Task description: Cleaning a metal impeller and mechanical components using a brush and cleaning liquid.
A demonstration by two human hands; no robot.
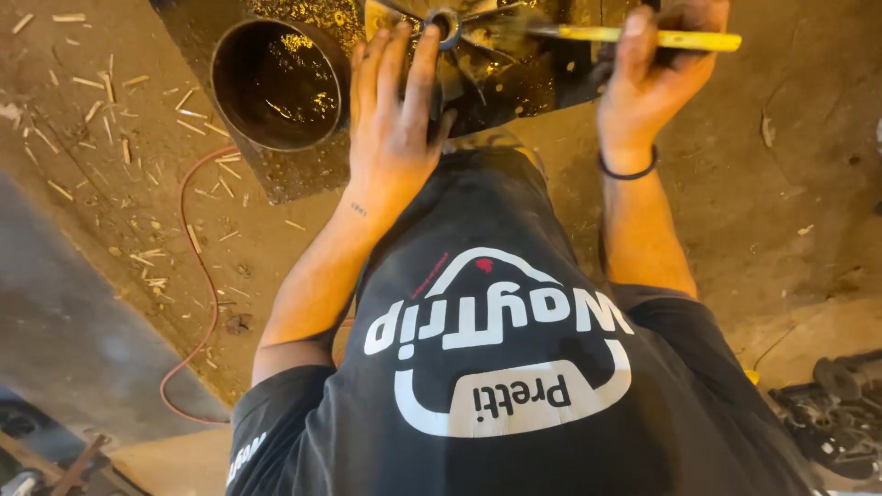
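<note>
While the person is leaning over a dusty concrete floor [790, 184], a black metal workpiece [303, 174] spattered with yellow is lying at the top of the view, with a wide round opening [277, 84] on its left part. Pale wood splinters [101, 101] are lying scattered over the floor to the left, and a thin red cable [204, 276] is curving past them. The left hand [393, 119] is resting flat on the workpiece, fingers spread and holding nothing, its fingertips just beside a small metal ring [447, 25]. The right hand [654, 69] is keeping a tight grip on a slim yellow tool [661, 38], which is lying level across the workpiece toward the ring.
</note>
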